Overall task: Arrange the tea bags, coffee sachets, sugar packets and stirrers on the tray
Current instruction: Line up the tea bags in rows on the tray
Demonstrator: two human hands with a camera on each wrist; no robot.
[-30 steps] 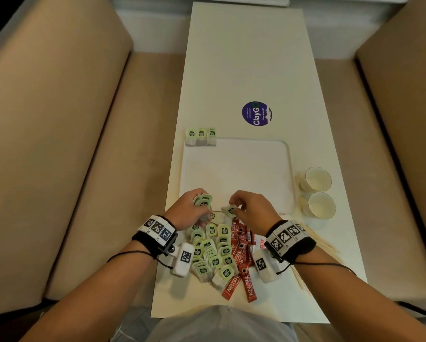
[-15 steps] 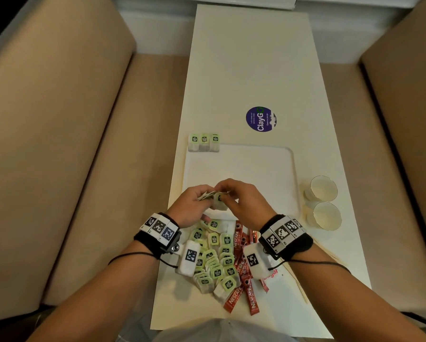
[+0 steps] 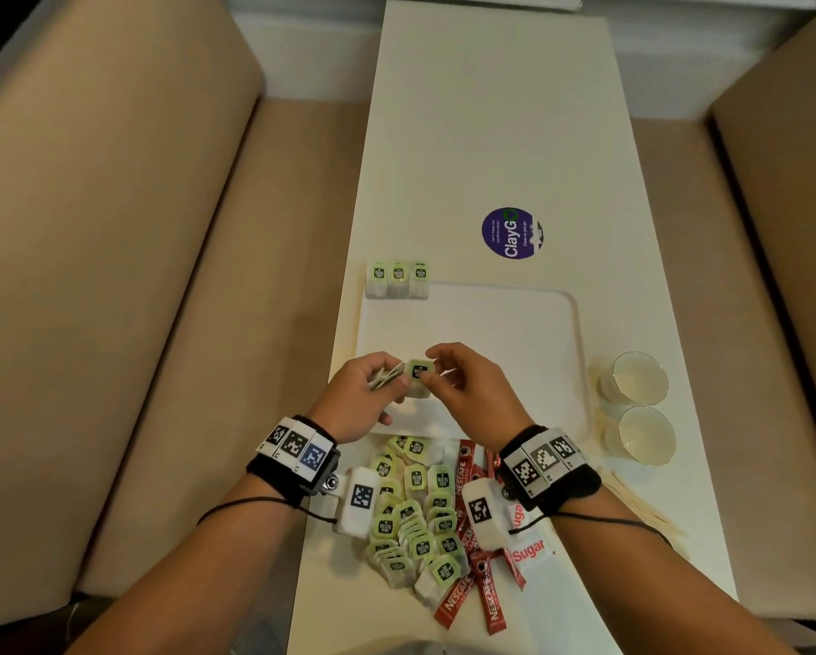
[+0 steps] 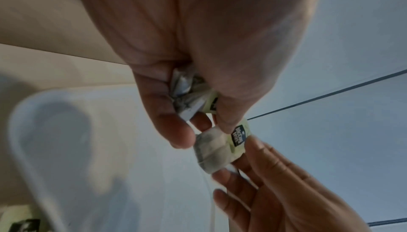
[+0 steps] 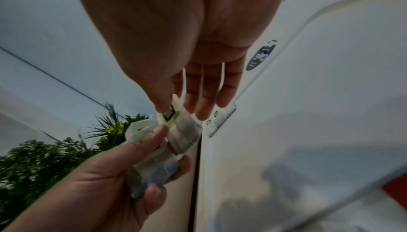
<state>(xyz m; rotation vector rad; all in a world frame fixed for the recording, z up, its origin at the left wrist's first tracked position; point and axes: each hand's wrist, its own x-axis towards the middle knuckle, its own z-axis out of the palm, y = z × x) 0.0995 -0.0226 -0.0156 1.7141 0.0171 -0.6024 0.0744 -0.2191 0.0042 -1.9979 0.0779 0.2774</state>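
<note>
- We hold both hands raised over the near edge of the white tray (image 3: 515,319), which lies on the long white table (image 3: 491,111).
- Our left hand (image 3: 359,399) has its fingers curled around a small stack of tea bags (image 3: 387,376), clamped between thumb and fingers.
- Our right hand (image 3: 472,390) pinches a single tea bag (image 3: 418,378) by its green tag between thumb and forefinger; the other fingers are spread loosely. This bag touches the stack.
- Three tea bags (image 3: 398,278) sit in a row at the tray's far left corner.
- A loose pile of tea bags (image 3: 415,517) lies near us, beside red coffee sachets (image 3: 472,588) and sugar packets (image 3: 529,553).
- Wooden stirrers (image 3: 642,508) lie at the right, near two paper cups (image 3: 640,408).
- A round purple sticker (image 3: 512,233) is on the table beyond the tray.
</note>
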